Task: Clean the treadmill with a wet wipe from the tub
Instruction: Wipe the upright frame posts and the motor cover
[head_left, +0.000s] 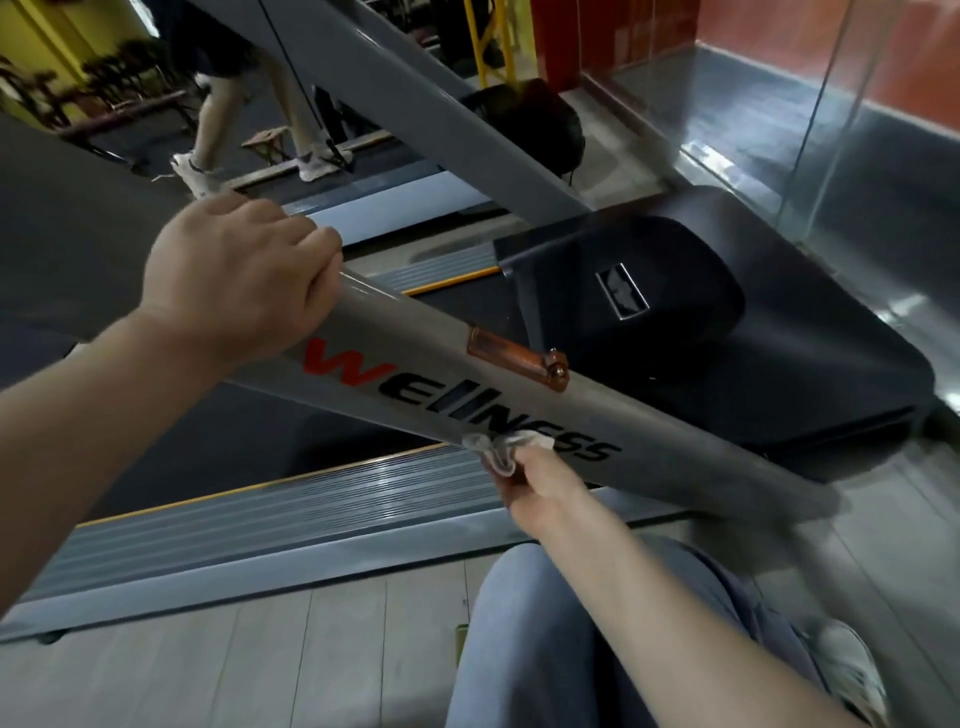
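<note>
Pinching a crumpled white wet wipe between its fingertips, the right hand is pressing the wipe against the lower edge of a grey slanted bar of the treadmill, just under the black letters of the word printed along it. Curling over the upper edge of the same bar, further up its slope, the fingers of the left hand are gripping it beside the red first letter of that word. Between the two hands a small orange-brown clip is sitting on the bar's top edge. Beyond the bar, the treadmill's black motor cover is lying low near the floor, and its grey ribbed side rail is running beneath the bar toward the lower left. A glass wall is standing to the right, past the cover. The person's leg in blue jeans and a pale shoe are showing at the bottom, over a light plank floor. Another person's legs in white trainers are walking on a neighbouring machine at the upper left. The tub is not appearing anywhere in view.
</note>
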